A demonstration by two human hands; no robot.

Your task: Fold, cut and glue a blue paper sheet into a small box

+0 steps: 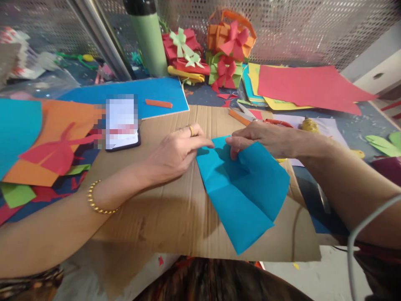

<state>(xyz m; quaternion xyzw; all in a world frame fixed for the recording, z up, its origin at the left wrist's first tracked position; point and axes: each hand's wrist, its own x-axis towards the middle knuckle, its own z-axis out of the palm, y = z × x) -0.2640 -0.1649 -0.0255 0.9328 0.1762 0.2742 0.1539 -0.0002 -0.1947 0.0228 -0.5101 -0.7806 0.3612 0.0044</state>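
A creased sheet of blue paper [238, 209] lies at an angle on the brown cardboard [150, 221], its right part lifted and bent upward. At its upper left corner my left hand [180, 152] has its fingers closed on the edge, the index finger resting on top. My right hand [260, 138] grips the sheet's upper edge, with bent fingertips on the paper and some fingers hidden behind the raised flap. Just behind my right hand lie scissors [246, 110] with their blades showing, beside an orange paper strip [238, 117].
A phone [122, 125] rests at the cardboard's left. Folded paper bags with bows [232, 39] and a green bottle [148, 44] stand at the back. Stacked red paper [310, 85] lies back right; orange paper [29, 173] and scraps cover the left. A cable [352, 246] hangs at right.
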